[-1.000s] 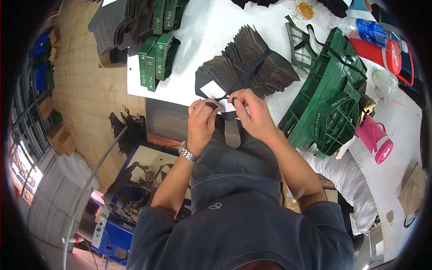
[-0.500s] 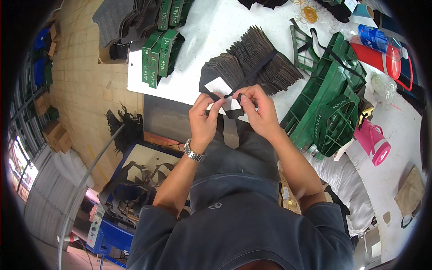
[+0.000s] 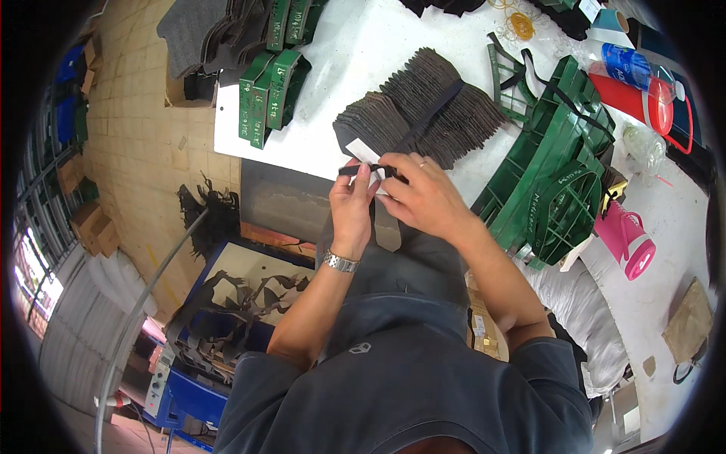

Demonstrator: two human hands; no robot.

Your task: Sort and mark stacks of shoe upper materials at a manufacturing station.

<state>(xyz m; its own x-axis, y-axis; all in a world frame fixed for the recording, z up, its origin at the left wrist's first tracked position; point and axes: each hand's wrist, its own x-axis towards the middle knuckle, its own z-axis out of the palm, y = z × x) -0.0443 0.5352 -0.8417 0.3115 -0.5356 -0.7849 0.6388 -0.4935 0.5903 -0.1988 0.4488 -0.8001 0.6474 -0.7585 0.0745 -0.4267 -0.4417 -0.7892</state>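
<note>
A bundle of dark grey cut pieces (image 3: 413, 82) lies fanned in two groups on the white table, close to its near edge. Across it runs a black strap (image 3: 432, 112), whose near part reaches my fingers. My left hand (image 3: 350, 216) pinches a short black strap end between thumb and fingers. My right hand (image 3: 432, 198) has its fingers closed around the strap just beside the left; the exact spot of its grip is partly hidden. A white paper tag (image 3: 364, 150) pokes out between my hands and the bundle.
Green lettered frames (image 3: 274, 94) stand on the table's left part, beside stacked grey pieces (image 3: 195, 38). To the right lie a large green frame (image 3: 529, 151), a plastic bottle (image 3: 631, 66), a red object (image 3: 656, 106) and a pink flask (image 3: 629, 240).
My right hand has turned over and moved left, close against the left hand. The left hand has shifted slightly right. The strap's near part is drawn together, and the tag has tilted.
</note>
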